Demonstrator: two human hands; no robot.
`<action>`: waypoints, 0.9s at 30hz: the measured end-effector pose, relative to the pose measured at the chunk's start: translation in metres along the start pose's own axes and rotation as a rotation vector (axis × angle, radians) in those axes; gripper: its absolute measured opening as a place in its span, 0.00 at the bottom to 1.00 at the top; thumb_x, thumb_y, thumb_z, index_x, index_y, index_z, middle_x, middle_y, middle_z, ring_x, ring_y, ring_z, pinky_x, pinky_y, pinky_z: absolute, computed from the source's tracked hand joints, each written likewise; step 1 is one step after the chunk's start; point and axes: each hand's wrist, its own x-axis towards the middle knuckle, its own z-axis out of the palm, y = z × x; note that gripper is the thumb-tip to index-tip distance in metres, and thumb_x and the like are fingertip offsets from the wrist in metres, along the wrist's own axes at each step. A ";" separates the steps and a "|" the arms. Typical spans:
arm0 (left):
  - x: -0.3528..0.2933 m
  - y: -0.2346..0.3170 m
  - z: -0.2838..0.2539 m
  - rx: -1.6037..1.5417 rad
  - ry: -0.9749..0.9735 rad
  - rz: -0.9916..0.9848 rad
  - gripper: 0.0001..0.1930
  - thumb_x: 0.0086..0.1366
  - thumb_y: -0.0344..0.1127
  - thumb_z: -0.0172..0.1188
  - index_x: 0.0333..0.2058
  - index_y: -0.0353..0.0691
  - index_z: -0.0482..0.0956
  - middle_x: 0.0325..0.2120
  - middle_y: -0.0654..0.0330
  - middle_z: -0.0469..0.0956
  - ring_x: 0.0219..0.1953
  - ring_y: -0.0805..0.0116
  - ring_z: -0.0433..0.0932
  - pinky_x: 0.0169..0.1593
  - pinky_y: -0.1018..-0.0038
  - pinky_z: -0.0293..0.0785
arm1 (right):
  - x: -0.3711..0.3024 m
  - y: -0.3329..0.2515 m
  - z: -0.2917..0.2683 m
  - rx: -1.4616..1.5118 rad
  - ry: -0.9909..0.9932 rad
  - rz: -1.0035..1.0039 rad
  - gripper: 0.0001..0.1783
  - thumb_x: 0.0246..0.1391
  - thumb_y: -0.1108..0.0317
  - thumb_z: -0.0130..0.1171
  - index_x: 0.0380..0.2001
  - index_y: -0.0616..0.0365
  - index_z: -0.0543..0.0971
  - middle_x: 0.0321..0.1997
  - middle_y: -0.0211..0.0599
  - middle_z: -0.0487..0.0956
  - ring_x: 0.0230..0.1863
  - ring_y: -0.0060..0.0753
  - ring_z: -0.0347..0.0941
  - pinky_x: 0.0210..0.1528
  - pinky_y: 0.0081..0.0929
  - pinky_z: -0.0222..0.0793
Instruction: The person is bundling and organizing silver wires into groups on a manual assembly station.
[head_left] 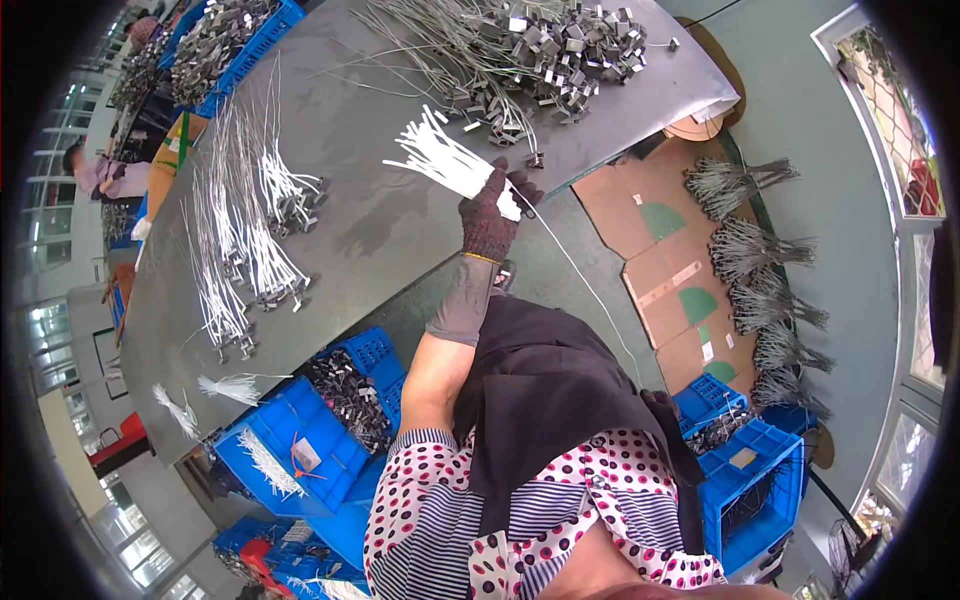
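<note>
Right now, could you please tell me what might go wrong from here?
The white strips fan out from the left hand, so some might slip loose. The thin wire running from that hand toward the dark apron could snag. A small part near the edge of the table could get knocked off.

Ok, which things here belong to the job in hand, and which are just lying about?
Likely part of the job:
white tubes, held in the left grip
wire, trailing from near that grip
metal parts, heaped on the table
tubed wires, laid out on the table

Apparently just lying about:
cardboard, right of the table
grey bundles, beside the cardboard
blue crate, lower right
</note>
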 end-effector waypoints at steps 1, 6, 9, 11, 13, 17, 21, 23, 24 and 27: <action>0.000 0.000 -0.005 -0.013 -0.025 0.013 0.13 0.68 0.35 0.60 0.48 0.36 0.75 0.36 0.51 0.81 0.32 0.54 0.83 0.40 0.53 0.84 | -0.001 -0.016 0.002 -0.006 -0.002 -0.002 0.19 0.52 0.55 0.62 0.26 0.65 0.81 0.22 0.45 0.79 0.27 0.37 0.75 0.35 0.38 0.69; -0.007 -0.005 -0.023 0.092 -0.039 -0.034 0.13 0.66 0.30 0.60 0.47 0.31 0.76 0.37 0.50 0.80 0.33 0.53 0.82 0.41 0.53 0.84 | 0.012 -0.104 0.043 0.014 -0.087 -0.346 0.21 0.53 0.54 0.62 0.26 0.67 0.80 0.22 0.39 0.79 0.24 0.27 0.73 0.29 0.29 0.68; -0.014 -0.012 -0.028 0.273 -0.098 -0.051 0.17 0.64 0.34 0.64 0.47 0.30 0.76 0.40 0.50 0.79 0.41 0.52 0.81 0.46 0.53 0.83 | 0.029 -0.175 0.084 0.209 -0.258 -0.316 0.23 0.60 0.52 0.57 0.37 0.66 0.80 0.30 0.38 0.81 0.27 0.26 0.75 0.27 0.26 0.70; -0.017 -0.016 -0.028 0.341 -0.095 -0.070 0.17 0.62 0.35 0.67 0.45 0.29 0.78 0.41 0.52 0.80 0.42 0.55 0.82 0.45 0.55 0.84 | 0.033 -0.234 0.109 0.310 -0.311 -0.446 0.25 0.64 0.52 0.51 0.48 0.66 0.76 0.37 0.39 0.81 0.31 0.28 0.78 0.27 0.25 0.72; -0.018 -0.017 -0.025 0.525 -0.051 -0.035 0.15 0.62 0.33 0.67 0.44 0.30 0.80 0.41 0.53 0.81 0.42 0.61 0.82 0.46 0.61 0.83 | 0.030 -0.294 0.130 0.367 -0.329 -0.492 0.29 0.65 0.48 0.48 0.54 0.66 0.71 0.45 0.43 0.79 0.32 0.31 0.78 0.25 0.27 0.74; -0.011 0.002 -0.014 0.613 -0.045 0.064 0.13 0.62 0.31 0.66 0.44 0.32 0.82 0.35 0.59 0.83 0.35 0.71 0.81 0.39 0.73 0.79 | 0.020 -0.392 0.166 0.231 -0.273 -0.514 0.31 0.65 0.47 0.47 0.56 0.65 0.70 0.49 0.48 0.78 0.38 0.38 0.81 0.23 0.31 0.76; 0.005 0.030 -0.017 0.886 -0.166 0.287 0.11 0.63 0.29 0.62 0.44 0.38 0.82 0.37 0.56 0.83 0.37 0.68 0.81 0.42 0.73 0.77 | 0.022 -0.442 0.210 0.241 -0.294 -0.534 0.34 0.64 0.43 0.47 0.54 0.68 0.72 0.41 0.58 0.81 0.38 0.51 0.81 0.32 0.41 0.79; 0.019 0.039 -0.025 1.358 0.045 0.059 0.10 0.61 0.28 0.61 0.42 0.42 0.82 0.34 0.54 0.83 0.35 0.66 0.82 0.40 0.70 0.78 | 0.025 -0.458 0.235 -0.011 0.039 -0.789 0.34 0.64 0.43 0.46 0.53 0.69 0.73 0.46 0.64 0.79 0.49 0.61 0.76 0.51 0.47 0.73; 0.026 0.044 -0.032 1.358 0.047 0.058 0.10 0.61 0.28 0.61 0.42 0.42 0.82 0.34 0.54 0.83 0.35 0.66 0.82 0.40 0.70 0.78 | 0.031 -0.465 0.237 0.083 -0.173 -0.745 0.34 0.64 0.44 0.45 0.52 0.68 0.74 0.49 0.66 0.77 0.56 0.65 0.71 0.61 0.47 0.63; 0.041 0.052 -0.054 1.448 -0.145 0.206 0.12 0.57 0.26 0.60 0.41 0.43 0.82 0.32 0.53 0.83 0.33 0.62 0.82 0.39 0.66 0.79 | 0.033 -0.472 0.249 0.002 -0.065 -0.798 0.32 0.64 0.45 0.46 0.51 0.67 0.76 0.49 0.63 0.78 0.55 0.62 0.72 0.59 0.46 0.66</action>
